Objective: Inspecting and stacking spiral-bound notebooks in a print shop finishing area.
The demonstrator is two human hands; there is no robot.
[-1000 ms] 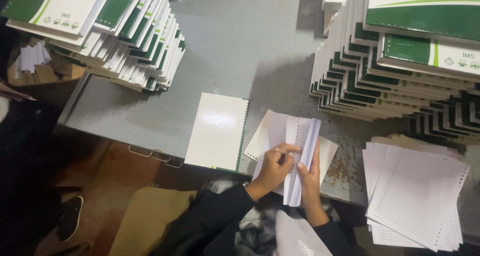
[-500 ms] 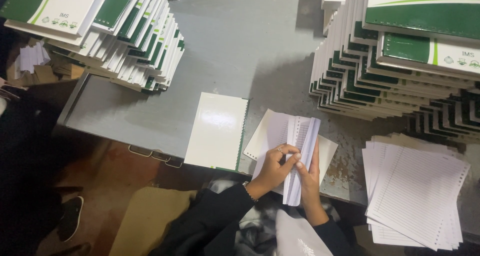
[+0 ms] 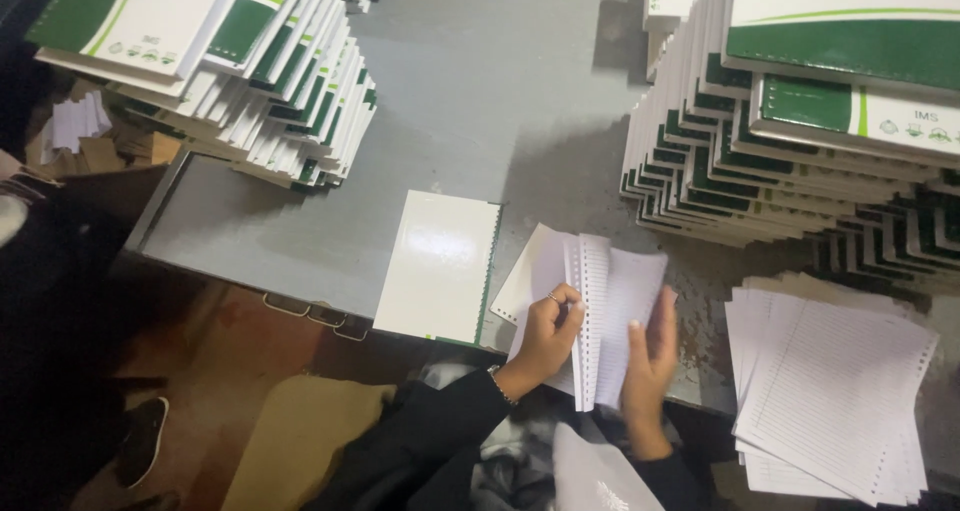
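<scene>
both hands (image 3: pixel 600 346) (fingers curled) grip punched sheets (image 3: pixel 610 311).

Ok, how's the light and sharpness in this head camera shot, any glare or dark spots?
Head view: dim, uneven light; soft glare on the glossy white cover; the floor at lower left falls into deep shadow; the tall stack casts a shadow on the grey table; the right hand and held punched sheets look slightly blurred.

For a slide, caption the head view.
Both hands, left hand and right hand, hold punched lined sheets upright over a grey table between stacked notebooks.
</scene>
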